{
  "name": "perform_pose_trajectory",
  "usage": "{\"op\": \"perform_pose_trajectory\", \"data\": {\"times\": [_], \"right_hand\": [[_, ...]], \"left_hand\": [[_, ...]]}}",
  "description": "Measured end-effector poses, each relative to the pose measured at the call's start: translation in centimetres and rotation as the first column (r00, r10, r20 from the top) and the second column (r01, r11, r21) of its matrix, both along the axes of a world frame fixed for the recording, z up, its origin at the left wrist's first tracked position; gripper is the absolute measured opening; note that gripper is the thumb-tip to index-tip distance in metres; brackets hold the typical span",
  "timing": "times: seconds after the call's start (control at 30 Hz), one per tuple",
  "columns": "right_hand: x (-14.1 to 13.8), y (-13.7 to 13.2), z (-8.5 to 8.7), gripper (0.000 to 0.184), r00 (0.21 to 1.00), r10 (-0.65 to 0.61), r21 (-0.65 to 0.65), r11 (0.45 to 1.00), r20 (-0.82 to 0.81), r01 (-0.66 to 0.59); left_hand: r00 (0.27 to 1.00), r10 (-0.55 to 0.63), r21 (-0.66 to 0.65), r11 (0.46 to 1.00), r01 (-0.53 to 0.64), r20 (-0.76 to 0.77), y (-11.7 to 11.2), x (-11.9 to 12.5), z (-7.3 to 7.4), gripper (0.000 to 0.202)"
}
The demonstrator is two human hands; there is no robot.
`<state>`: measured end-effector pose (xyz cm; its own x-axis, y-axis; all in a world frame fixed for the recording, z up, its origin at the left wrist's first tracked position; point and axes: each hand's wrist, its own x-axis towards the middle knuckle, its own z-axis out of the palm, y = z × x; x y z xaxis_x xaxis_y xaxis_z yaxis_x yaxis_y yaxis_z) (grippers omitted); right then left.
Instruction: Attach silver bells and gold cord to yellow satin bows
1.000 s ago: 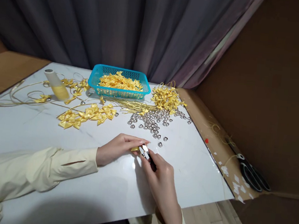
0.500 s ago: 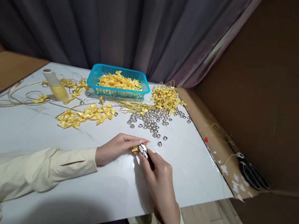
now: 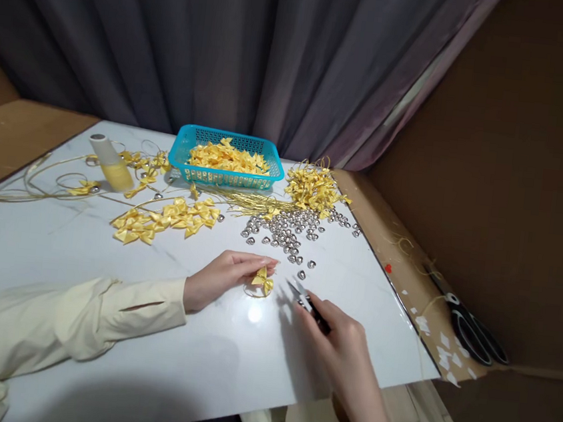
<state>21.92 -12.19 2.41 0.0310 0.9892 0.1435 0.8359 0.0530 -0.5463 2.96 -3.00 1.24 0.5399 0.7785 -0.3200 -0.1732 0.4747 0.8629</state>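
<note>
My left hand (image 3: 228, 276) pinches a small yellow ribbon bow (image 3: 264, 282) between thumb and fingers, just above the white tabletop (image 3: 185, 362). A thin gold cord loops below the bow. To its right, my right hand (image 3: 341, 338) is wrapped around small snips (image 3: 308, 304) with silver metal jaws and dark handles. The jaws point up and left, apart from the bow. Past both hands lie silver heart-shaped beads (image 3: 290, 229), scattered loose. A cluster of yellow bows (image 3: 167, 219) rests beyond my left hand.
A blue basket (image 3: 225, 177) at the back holds yellow bows. Beside it are a pile of corded bows (image 3: 314, 187) and gold cords (image 3: 252, 202). A bottle with yellow contents (image 3: 115, 167) stands left. Black-handled scissors (image 3: 473, 332) and paper scraps lie on cardboard at right.
My right hand has drawn the snips away from the bow, to the right and nearer me. The bow and its cord loop in my left hand now show more fully.
</note>
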Motion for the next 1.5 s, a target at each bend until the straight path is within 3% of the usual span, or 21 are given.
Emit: {"op": "perform_pose_trajectory", "data": {"times": [0.13,0.23,0.3,0.4,0.47,0.53,0.63,0.7,0.8,0.9,1.0,1.13,1.37,1.5], "right_hand": [[2.5,0.3,-0.7,0.022,0.942,-0.194,-0.089,0.970,0.274,0.226],[2.9,0.8,-1.6,0.025,0.930,-0.217,-0.059,0.968,0.297,0.244],[2.5,1.0,-2.0,0.031,0.935,-0.226,0.057,0.974,0.272,0.219],[1.3,1.3,-2.2,0.034,0.974,-0.188,0.214,0.964,0.126,0.158],[0.0,1.4,-2.0,0.032,0.995,-0.059,0.151,0.986,-0.080,0.071],[-1.5,1.5,-1.6,0.030,0.957,0.042,0.035,0.999,-0.288,-0.033],[-3.0,1.5,-1.2,0.023,0.881,0.059,-0.044,0.995,-0.469,-0.090],[-3.3,1.5,-1.1,0.016,0.862,0.051,-0.022,0.997,-0.504,-0.072],[-3.0,1.3,-1.3,0.014,0.896,0.079,0.099,0.994,-0.438,-0.039],[-2.6,1.1,-1.8,0.017,0.953,0.151,0.303,0.951,-0.264,-0.067],[-2.6,1.1,-2.2,0.024,0.977,0.204,0.472,0.868,-0.053,-0.156],[-2.9,1.4,-2.4,0.027,0.977,0.189,0.550,0.808,0.102,-0.214],[-2.6,1.3,-2.7,0.046,0.956,0.240,0.594,0.749,0.169,-0.293],[-2.6,1.2,-2.6,0.055,0.940,0.299,0.583,0.739,0.165,-0.338]], "left_hand": [[1.000,-0.010,0.013,1.000,0.011,-0.015,0.1,-0.1,0.0,0.032],[1.000,-0.019,0.029,0.999,0.019,0.000,0.1,-0.3,-0.3,0.034],[1.000,-0.017,0.039,0.999,0.016,0.026,0.1,-0.3,-0.5,0.037],[0.998,-0.028,0.063,0.998,0.024,0.052,-0.2,-0.4,-0.7,0.042],[0.997,-0.041,0.090,0.995,0.034,0.071,-0.5,-0.3,-0.7,0.044],[0.994,-0.063,0.131,0.990,0.051,0.093,-0.9,-0.4,-0.6,0.045],[0.989,-0.106,0.232,0.970,0.080,0.102,-1.4,-0.4,-0.6,0.043],[0.994,-0.104,0.339,0.937,0.084,0.042,-1.6,-0.6,-0.7,0.037],[0.989,-0.062,0.504,0.855,0.121,-0.132,-1.7,-0.7,-0.9,0.032],[0.968,-0.025,0.562,0.810,0.165,-0.248,-1.7,-0.6,-1.0,0.034],[0.965,-0.045,0.487,0.857,0.170,-0.257,-1.7,-0.3,-1.0,0.034],[0.979,-0.076,0.323,0.937,0.135,-0.190,-1.7,-0.2,-0.5,0.039],[0.995,-0.033,0.296,0.954,0.059,-0.093,-0.6,-0.6,-0.1,0.029],[0.986,-0.134,0.242,0.958,0.155,-0.099,-0.2,-0.7,0.1,0.027]]}}
